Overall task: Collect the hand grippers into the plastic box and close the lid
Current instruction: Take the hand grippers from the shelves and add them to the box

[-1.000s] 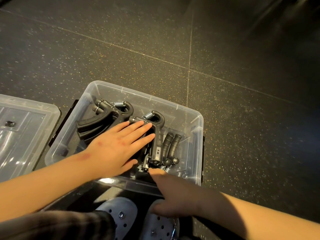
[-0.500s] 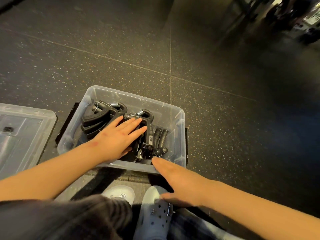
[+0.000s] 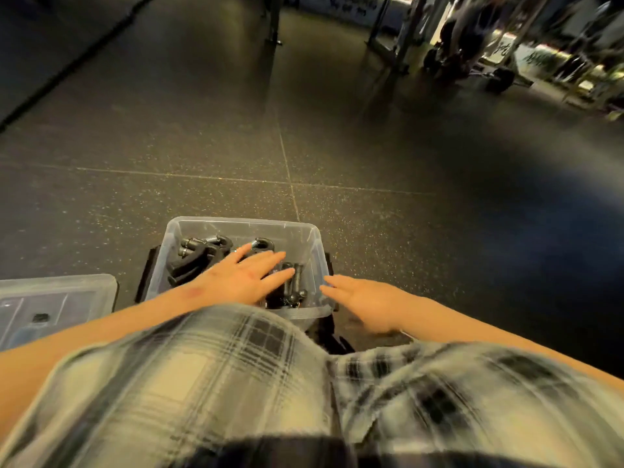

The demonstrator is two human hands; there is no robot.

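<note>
A clear plastic box (image 3: 243,223) stands on the dark floor in front of my knees, with no lid on it. Inside lie several black hand grippers (image 3: 197,255) with metal springs. My left hand (image 3: 244,276) is flat over the grippers in the box, fingers straight and spread. My right hand (image 3: 366,300) hovers just outside the box's right wall, fingers straight, holding nothing. The clear lid (image 3: 50,304) lies flat on the floor to the left of the box.
Plaid shorts (image 3: 236,383) over my knees fill the lower frame. Dark speckled floor tiles (image 3: 371,146) stretch ahead. Gym racks and weights (image 3: 472,55) stand far at the upper right. A dark mat edge (image 3: 67,69) runs along the upper left.
The view has tilted up and back, so the box sits lower and smaller. My right hand moved from the box's near edge to its right side. My left hand stays over the grippers.
</note>
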